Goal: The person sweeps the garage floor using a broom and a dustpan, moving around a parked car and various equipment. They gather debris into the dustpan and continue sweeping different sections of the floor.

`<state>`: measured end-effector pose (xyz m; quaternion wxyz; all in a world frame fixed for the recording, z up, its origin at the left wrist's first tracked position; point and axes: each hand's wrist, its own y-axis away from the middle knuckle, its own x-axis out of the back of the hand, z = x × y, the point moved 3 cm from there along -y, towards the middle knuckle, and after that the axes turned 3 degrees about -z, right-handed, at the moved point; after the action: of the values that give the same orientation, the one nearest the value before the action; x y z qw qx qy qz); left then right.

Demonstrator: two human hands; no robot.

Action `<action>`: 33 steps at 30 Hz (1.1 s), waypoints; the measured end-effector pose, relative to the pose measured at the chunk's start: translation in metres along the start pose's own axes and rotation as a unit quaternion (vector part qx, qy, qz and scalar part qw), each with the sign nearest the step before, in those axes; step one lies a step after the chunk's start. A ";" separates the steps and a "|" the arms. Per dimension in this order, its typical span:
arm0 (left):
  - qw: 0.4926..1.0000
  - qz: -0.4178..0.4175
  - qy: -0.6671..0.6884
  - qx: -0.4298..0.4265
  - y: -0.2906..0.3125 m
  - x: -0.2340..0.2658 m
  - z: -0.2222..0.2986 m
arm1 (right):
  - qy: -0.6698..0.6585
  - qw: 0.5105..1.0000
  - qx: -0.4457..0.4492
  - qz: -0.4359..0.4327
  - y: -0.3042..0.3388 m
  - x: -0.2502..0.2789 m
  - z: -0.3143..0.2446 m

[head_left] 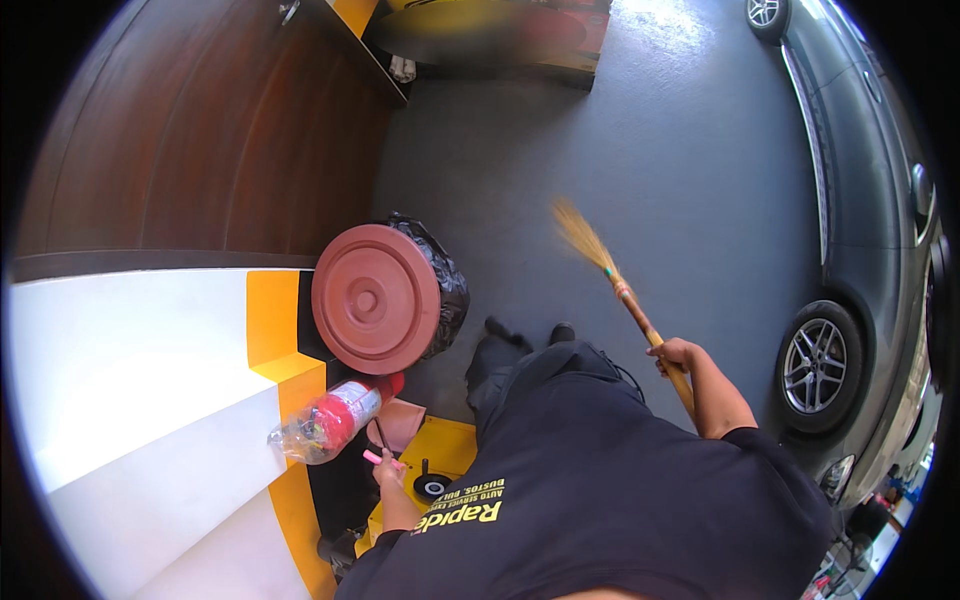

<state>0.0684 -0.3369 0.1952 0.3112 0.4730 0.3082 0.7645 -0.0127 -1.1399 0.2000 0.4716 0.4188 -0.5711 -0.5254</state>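
My right hand (674, 357) is closed around the bamboo handle of a soft straw broom (632, 300). The broom slants forward and left, its yellowish bristles pointing away from me. Lower on the left, my left hand (388, 474) is wrapped round the pink-gripped handle of what looks like a dustpan (400, 424). Its dark stick leads toward a pinkish pan, partly hidden. Just beyond that stands a red fire extinguisher (345, 412) with clear plastic over its top. A round, reddish-brown lidded bin (372, 300) with a black bag lining is farther off.
A grey car (870, 200) is parked along the right. On the left are a dark wooden door (200, 150) and a white wall (150, 350) with yellow and black bands. Yellow equipment (440, 450) sits by my left side. A low red-and-black object (500, 40) lies ahead on the grey floor (700, 180).
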 end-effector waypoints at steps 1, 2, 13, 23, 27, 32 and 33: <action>0.998 0.007 0.056 0.020 -0.001 -0.009 -0.003 | 0.049 0.998 0.024 0.022 -0.003 0.004 -0.013; 0.998 0.001 0.064 -0.014 -0.006 -0.014 0.000 | 0.102 0.992 0.049 0.047 -0.006 0.008 -0.029; 0.971 0.038 0.237 -0.008 -0.088 -0.043 0.006 | 0.347 0.930 -0.043 0.111 0.039 0.041 -0.216; 0.994 0.103 -0.021 0.001 -0.001 -0.064 -0.105 | 0.434 0.890 0.082 0.112 0.074 -0.004 -0.352; 0.997 0.031 0.011 0.068 0.064 -0.101 -0.102 | 0.481 0.858 0.140 0.116 0.077 -0.036 -0.467; 0.982 0.045 0.088 0.159 0.154 -0.149 -0.082 | 0.381 0.904 0.192 0.030 0.069 -0.061 -0.613; 0.980 0.046 0.118 0.155 0.174 -0.161 -0.080 | 0.390 0.896 0.206 0.041 0.059 -0.068 -0.649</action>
<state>0.0210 -0.5823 0.2140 0.1600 0.4353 0.4361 0.7712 0.6377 -1.2008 0.2541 0.5806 0.6544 -0.4534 -0.1706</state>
